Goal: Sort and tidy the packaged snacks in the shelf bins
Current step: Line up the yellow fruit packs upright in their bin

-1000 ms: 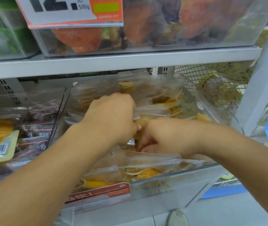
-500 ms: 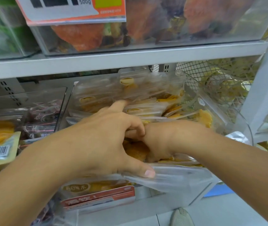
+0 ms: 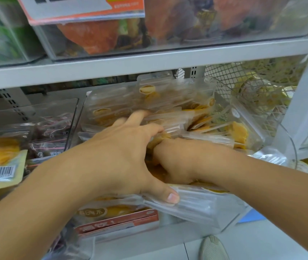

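Note:
Clear packets of yellow dried snacks fill a transparent shelf bin (image 3: 179, 220) in the middle. My left hand (image 3: 119, 156) is spread over them. Its thumb presses on the front stack of packets (image 3: 202, 203) and its fingers reach onto the packets at the back (image 3: 149, 98). My right hand (image 3: 183, 162) is pushed down into the gap between the two stacks. Its fingers are curled among the packets there and their tips are hidden.
A red and white price label (image 3: 119, 224) hangs on the bin front. A left bin (image 3: 70, 117) holds dark red packets, with a barcoded yellow pack (image 3: 1, 166) beside it. A wire basket (image 3: 252, 94) and shelf upright (image 3: 306, 102) stand right. The upper shelf (image 3: 149, 64) runs close overhead.
My left hand has opened out from a curled grip, with its thumb now down on the front stack. My right hand has sunk deeper between the packets.

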